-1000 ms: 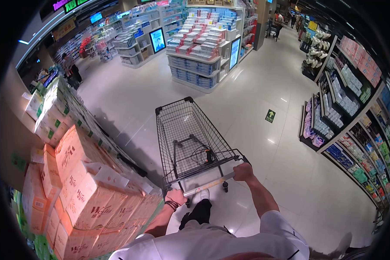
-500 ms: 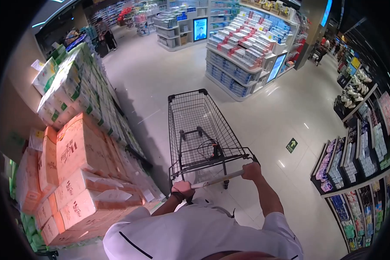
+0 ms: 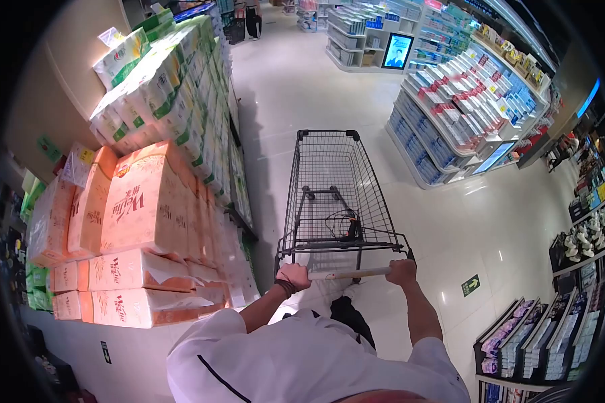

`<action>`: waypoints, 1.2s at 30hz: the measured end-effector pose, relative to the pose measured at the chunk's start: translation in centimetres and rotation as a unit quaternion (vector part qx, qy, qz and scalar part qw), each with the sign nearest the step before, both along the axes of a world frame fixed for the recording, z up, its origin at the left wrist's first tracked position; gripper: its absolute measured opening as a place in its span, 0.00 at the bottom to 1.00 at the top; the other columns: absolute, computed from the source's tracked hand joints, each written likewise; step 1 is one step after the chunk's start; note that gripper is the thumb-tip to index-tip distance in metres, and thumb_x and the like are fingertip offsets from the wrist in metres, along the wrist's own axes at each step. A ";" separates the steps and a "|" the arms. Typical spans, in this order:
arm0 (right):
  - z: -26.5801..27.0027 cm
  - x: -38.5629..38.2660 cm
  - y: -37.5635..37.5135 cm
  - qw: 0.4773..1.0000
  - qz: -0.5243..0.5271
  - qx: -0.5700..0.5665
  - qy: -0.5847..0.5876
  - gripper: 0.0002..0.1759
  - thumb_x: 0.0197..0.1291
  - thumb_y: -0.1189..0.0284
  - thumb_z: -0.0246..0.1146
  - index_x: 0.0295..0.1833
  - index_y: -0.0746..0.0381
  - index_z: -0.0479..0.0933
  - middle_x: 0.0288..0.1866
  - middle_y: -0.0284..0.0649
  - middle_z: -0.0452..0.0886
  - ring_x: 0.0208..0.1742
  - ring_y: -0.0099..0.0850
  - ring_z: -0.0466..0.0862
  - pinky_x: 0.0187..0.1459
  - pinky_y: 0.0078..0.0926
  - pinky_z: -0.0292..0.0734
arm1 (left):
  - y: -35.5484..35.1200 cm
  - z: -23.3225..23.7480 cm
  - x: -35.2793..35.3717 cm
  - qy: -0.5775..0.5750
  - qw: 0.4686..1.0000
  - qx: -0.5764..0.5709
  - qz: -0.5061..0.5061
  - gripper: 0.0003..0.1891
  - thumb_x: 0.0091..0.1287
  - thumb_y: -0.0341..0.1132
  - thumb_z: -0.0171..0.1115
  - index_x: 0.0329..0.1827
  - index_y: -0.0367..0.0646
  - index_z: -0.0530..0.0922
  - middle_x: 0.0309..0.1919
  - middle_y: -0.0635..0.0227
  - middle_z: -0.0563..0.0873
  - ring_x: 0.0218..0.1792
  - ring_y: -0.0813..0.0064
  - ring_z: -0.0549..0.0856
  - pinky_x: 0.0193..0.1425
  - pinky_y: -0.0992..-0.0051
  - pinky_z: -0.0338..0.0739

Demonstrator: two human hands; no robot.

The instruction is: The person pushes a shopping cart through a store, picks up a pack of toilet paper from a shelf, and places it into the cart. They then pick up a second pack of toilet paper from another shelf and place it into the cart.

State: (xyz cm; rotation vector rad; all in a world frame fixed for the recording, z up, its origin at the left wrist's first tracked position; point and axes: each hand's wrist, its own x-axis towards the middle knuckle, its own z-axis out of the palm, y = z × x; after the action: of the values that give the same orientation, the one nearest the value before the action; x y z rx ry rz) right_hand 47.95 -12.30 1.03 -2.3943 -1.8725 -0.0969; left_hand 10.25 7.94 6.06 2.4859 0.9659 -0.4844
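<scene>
A black wire shopping cart (image 3: 336, 181) stands in front of me, with a pale handle bar (image 3: 349, 273) across its near end. My left hand (image 3: 294, 275), with dark bands at the wrist, is wrapped round the left end of the bar. Round the right end, my right hand (image 3: 402, 272) is closed too. Inside the basket, near the handle, lies a small dark object with a thin cable (image 3: 349, 228); I cannot make out what it is. Both my forearms reach forward from white sleeves.
Orange tissue packs (image 3: 144, 201) and white-green packs (image 3: 175, 87) are stacked close on the left. A display of boxes (image 3: 450, 101) stands ahead right. Low racks (image 3: 538, 336) line the right. A person (image 3: 253, 19) stands far ahead.
The cart and my view have turned left relative to the shop. The display and the right racks have shifted rightward in view. A dark-clad leg now shows below the handle. Both hands keep their hold.
</scene>
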 end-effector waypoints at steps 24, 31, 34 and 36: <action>-0.3 18.4 45.6 0.991 0.121 0.040 0.032 0.09 0.35 0.63 0.70 0.24 0.55 0.84 0.22 0.41 0.84 0.25 0.44 0.86 0.33 0.42 0.82 | 35.8 -3.0 15.5 0.024 0.982 0.126 0.139 0.17 0.57 0.51 0.63 0.32 0.49 0.91 0.30 0.55 0.91 0.35 0.53 0.92 0.44 0.57 0.88; -0.3 20.2 54.9 0.990 0.134 0.031 0.032 0.09 0.36 0.63 0.69 0.24 0.55 0.84 0.21 0.41 0.84 0.25 0.44 0.86 0.33 0.42 0.83 | 43.9 -0.3 18.3 0.071 0.982 0.080 0.156 0.17 0.55 0.52 0.66 0.37 0.50 0.92 0.35 0.56 0.92 0.38 0.54 0.92 0.48 0.59 0.88; -0.1 21.0 58.1 0.990 0.134 0.033 0.024 0.09 0.35 0.64 0.70 0.23 0.55 0.84 0.21 0.41 0.84 0.25 0.43 0.86 0.33 0.41 0.83 | 46.9 -1.3 18.9 0.066 0.982 0.083 0.154 0.19 0.56 0.55 0.66 0.36 0.52 0.92 0.34 0.56 0.92 0.37 0.54 0.92 0.48 0.59 0.88; 0.0 22.0 60.5 0.989 0.142 0.041 0.018 0.08 0.35 0.64 0.69 0.23 0.55 0.84 0.21 0.41 0.84 0.25 0.43 0.86 0.34 0.41 0.83 | 48.9 -1.5 19.6 0.063 0.982 0.087 0.157 0.20 0.57 0.57 0.66 0.35 0.52 0.92 0.32 0.57 0.92 0.36 0.54 0.92 0.47 0.58 0.87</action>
State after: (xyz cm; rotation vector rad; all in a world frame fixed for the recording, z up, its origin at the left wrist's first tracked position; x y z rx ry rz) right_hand 69.97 48.20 1.03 -2.0384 -2.1255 -0.1057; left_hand 29.85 56.81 4.56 2.4079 1.4790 -0.4742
